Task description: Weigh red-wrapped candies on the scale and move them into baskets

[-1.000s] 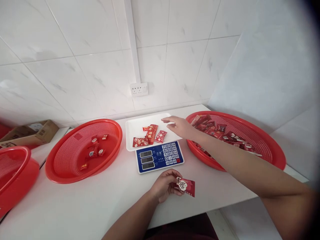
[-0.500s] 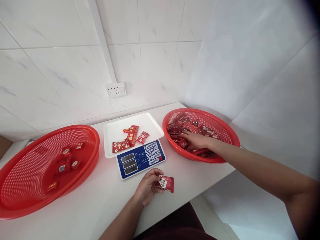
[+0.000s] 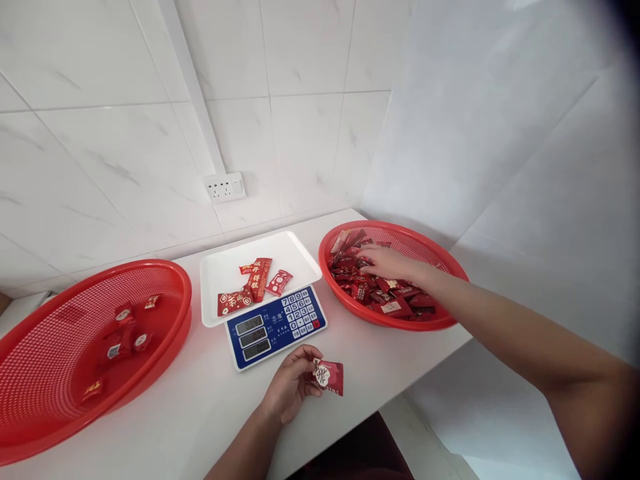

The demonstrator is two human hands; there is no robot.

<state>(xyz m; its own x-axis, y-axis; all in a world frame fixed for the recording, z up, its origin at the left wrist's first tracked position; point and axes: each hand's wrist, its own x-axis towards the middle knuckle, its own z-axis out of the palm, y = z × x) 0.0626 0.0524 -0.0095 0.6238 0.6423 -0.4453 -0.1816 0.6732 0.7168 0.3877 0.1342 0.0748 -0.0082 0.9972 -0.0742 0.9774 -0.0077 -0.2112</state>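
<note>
My left hand [image 3: 295, 383] is closed on a red candy packet [image 3: 329, 377] with a white printed emblem, just in front of the blue-faced weighing scale [image 3: 275, 327]. Over the heap of red candy packets [image 3: 367, 283] in the right-hand red basket [image 3: 425, 245], my right hand [image 3: 385, 260] reaches in with its fingers stretched out; the fingertips touch the packets and are partly hidden. On the scale's white tray [image 3: 295, 250] lie several red packets, among them a long one [image 3: 260, 280] with gold characters and a small patterned one [image 3: 279, 283].
A second red mesh basket [image 3: 65, 320] at the left holds several small red packets [image 3: 120, 340]. All of this stands on a white table [image 3: 165, 427] against a tiled wall, with a wall socket [image 3: 225, 187] behind the scale. The table's front edge runs below my left hand.
My right hand has shifted toward the back of the heap, uncovering packets at the basket's front. My left hand keeps its packet. The view has moved slightly.
</note>
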